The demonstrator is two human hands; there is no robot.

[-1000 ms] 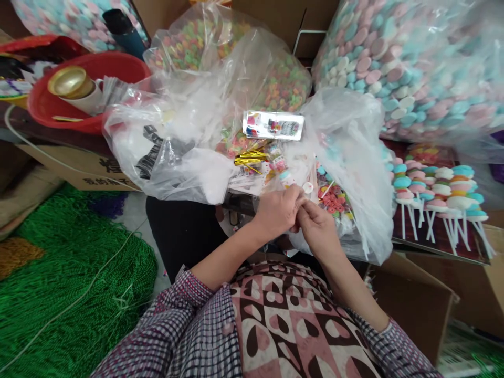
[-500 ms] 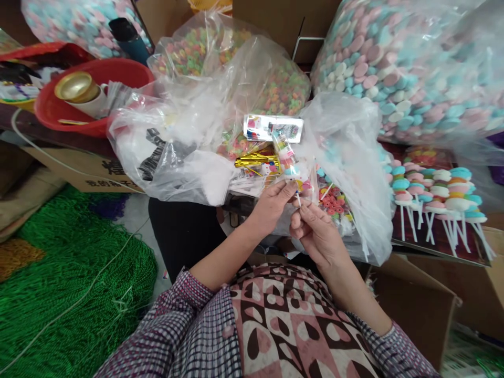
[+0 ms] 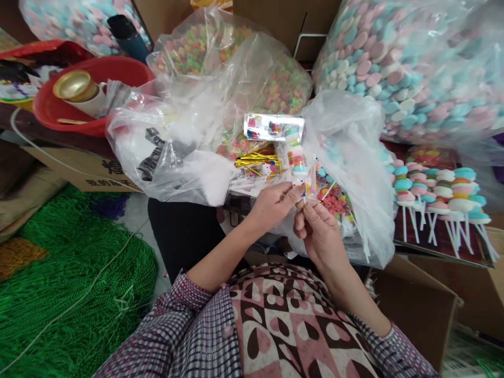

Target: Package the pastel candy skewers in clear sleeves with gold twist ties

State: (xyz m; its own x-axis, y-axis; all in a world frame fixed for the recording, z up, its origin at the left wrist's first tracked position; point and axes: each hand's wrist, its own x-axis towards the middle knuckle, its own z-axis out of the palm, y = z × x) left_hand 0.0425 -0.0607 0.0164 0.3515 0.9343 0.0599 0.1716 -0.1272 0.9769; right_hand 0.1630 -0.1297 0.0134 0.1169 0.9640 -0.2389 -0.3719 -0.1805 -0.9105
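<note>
A candy skewer (image 3: pixel 296 156) in a clear printed wrapper stands up and away from my hands, its pastel sweets stacked above the fingers. My left hand (image 3: pixel 273 206) pinches the lower end of the wrapper between thumb and forefinger. Close beside it, my right hand (image 3: pixel 319 227) is closed with thumb and fingertips at the stick end below the wrapper. The fingers hide most of the stick. Just left of the skewer lie gold twist ties (image 3: pixel 258 159), and behind it a stack of printed wrappers (image 3: pixel 271 126).
Finished candy skewers (image 3: pixel 444 191) with white sticks lie at the right. Red ring candies (image 3: pixel 334 202) sit in an open plastic bag (image 3: pixel 354 142). Large bags of pastel sweets (image 3: pixel 413 68) and ring candies stand behind. A red basin (image 3: pixel 129 73) is at left, green cord (image 3: pixel 86 278) below.
The wrapped skewer has swung more upright and shows more of its sweets. My left hand has shifted slightly right, closer to my right hand at the wrapper's lower end.
</note>
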